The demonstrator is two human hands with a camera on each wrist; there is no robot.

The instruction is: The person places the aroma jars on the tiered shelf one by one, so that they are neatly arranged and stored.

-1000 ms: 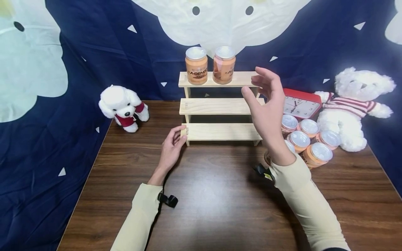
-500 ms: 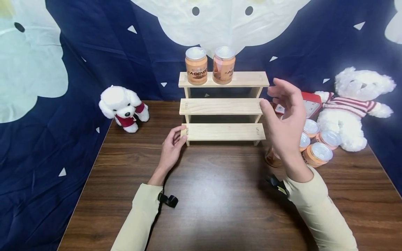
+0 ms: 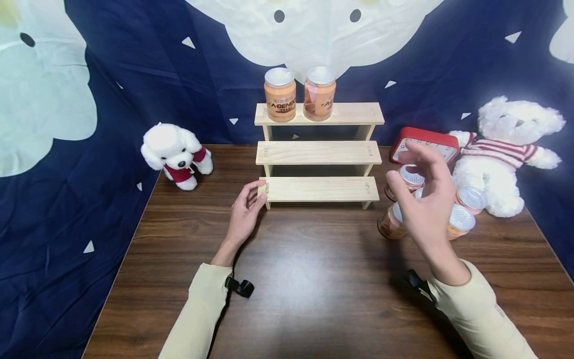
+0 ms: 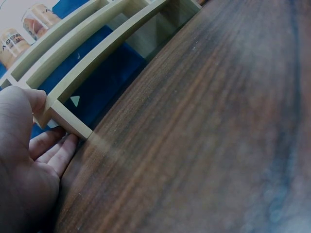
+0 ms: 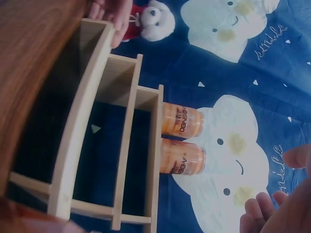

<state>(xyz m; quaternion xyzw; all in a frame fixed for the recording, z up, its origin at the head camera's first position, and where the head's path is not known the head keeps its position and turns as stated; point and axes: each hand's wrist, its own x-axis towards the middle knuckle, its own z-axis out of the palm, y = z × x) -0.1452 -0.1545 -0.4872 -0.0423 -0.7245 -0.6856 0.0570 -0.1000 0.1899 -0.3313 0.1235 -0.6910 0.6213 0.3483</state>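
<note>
A pale three-step wooden display shelf (image 3: 318, 189) stands at the middle of the table. My left hand (image 3: 243, 214) pinches the left end of its lowest step; the thumb (image 4: 34, 98) and fingers lie around the corner in the left wrist view. Two orange jars with silver lids, a left jar (image 3: 280, 102) and a right jar (image 3: 320, 99), stand upright side by side on the top step. My right hand (image 3: 428, 199) hovers over a group of similar jars (image 3: 390, 224) right of the shelf, fingers bent loosely and holding nothing. It partly hides several of those jars.
A red alarm clock (image 3: 408, 133) stands behind the jar group, with a white teddy bear (image 3: 486, 174) on its right. A white toy dog (image 3: 172, 144) sits at the table's left. Blue cloth with white clouds (image 3: 224, 65) hangs behind the brown wooden table (image 3: 305, 289).
My right hand has moved from beside the upper steps rightward and down, toward me, to above the jar group. The left hand and the shelf stay where they were.
</note>
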